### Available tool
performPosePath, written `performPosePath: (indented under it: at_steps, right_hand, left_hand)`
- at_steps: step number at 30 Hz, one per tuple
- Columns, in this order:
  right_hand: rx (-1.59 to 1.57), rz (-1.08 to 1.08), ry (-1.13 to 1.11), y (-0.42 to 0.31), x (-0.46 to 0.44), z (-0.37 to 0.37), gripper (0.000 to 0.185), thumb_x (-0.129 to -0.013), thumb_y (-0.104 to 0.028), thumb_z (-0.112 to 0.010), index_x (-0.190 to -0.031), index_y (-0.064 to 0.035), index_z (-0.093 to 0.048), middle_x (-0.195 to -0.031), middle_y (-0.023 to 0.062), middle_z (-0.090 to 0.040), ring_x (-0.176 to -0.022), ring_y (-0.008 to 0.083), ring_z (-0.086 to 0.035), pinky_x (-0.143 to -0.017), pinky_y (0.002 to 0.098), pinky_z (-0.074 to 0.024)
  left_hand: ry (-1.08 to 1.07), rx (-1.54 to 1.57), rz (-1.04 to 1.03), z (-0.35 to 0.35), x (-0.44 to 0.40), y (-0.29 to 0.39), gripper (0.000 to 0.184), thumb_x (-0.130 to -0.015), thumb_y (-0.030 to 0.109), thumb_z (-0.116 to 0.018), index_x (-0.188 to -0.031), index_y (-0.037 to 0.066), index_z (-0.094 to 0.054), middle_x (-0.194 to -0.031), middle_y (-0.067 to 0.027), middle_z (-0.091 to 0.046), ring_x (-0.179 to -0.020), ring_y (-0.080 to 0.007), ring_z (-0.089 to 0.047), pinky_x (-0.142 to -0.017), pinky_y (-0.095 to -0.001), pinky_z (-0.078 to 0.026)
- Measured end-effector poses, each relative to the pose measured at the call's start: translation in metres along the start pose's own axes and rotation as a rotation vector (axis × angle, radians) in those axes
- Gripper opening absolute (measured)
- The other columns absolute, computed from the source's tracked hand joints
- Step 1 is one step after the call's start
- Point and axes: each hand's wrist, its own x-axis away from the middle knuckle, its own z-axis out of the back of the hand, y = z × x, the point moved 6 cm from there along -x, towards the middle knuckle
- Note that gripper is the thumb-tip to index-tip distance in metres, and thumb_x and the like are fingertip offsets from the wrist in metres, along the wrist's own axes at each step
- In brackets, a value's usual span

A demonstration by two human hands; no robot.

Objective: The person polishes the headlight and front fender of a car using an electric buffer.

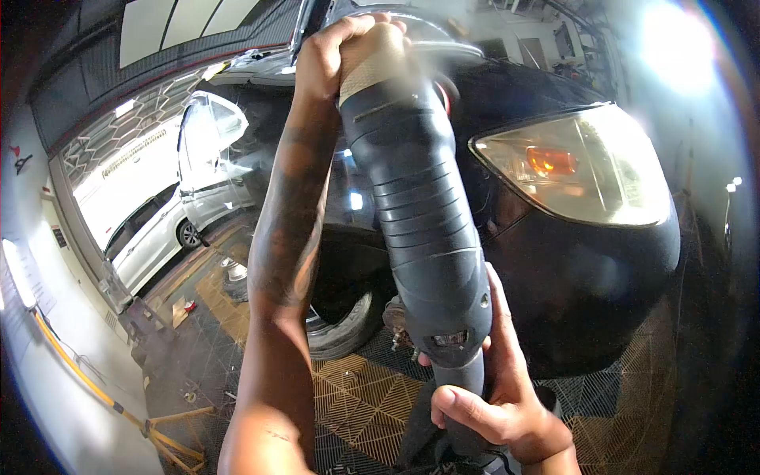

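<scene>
A long black power polisher (427, 214) stretches up the middle of the view, its ribbed body over the front corner of a dark car (554, 293). My left hand (332, 55) is wrapped around its far end, where tan tape (376, 63) covers the head. Lower down, my right hand (507, 396) grips the rear of the body, the thumb lying across the handle. The pad is hidden behind the tool's head, so contact with the paint cannot be made out. A headlight (578, 170) with an amber bulb sits right of the polisher.
A tyre (344, 328) lies below the car's front corner. Brown and grey grid tiles (364, 404) cover the floor. At left, a yellow stand (87, 388) leans by the white wall. A white car (146, 233) is parked outside. Bright light glares at upper right.
</scene>
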Motion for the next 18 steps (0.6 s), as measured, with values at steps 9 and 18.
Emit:
performPosePath:
  at_steps: [9,18]
  right_hand:
    - [0.149,0.046,-0.214,0.029,-0.027,-0.013,0.107,-0.087,-0.006,-0.069,-0.154,-0.0010,0.015,-0.153,0.0256,-0.024,-0.136,0.0262,-0.029,-0.103,0.0356,-0.0249]
    - [0.407,0.076,-0.266,0.063,-0.027,0.002,0.109,-0.086,-0.024,-0.072,-0.152,0.0100,0.008,-0.158,0.0331,-0.011,-0.150,0.0332,-0.011,-0.121,0.0379,-0.0092]
  left_hand:
    - [0.162,0.641,0.284,0.052,0.059,-0.018,0.036,-0.095,0.019,-0.047,-0.119,-0.007,-0.048,-0.114,-0.0238,-0.059,-0.106,-0.0336,-0.060,-0.093,-0.0414,-0.052]
    - [0.517,0.529,0.263,0.079,0.142,-0.018,0.036,-0.098,0.022,-0.043,-0.116,-0.005,-0.061,-0.113,-0.0234,-0.066,-0.102,-0.0358,-0.065,-0.093,-0.0444,-0.052]
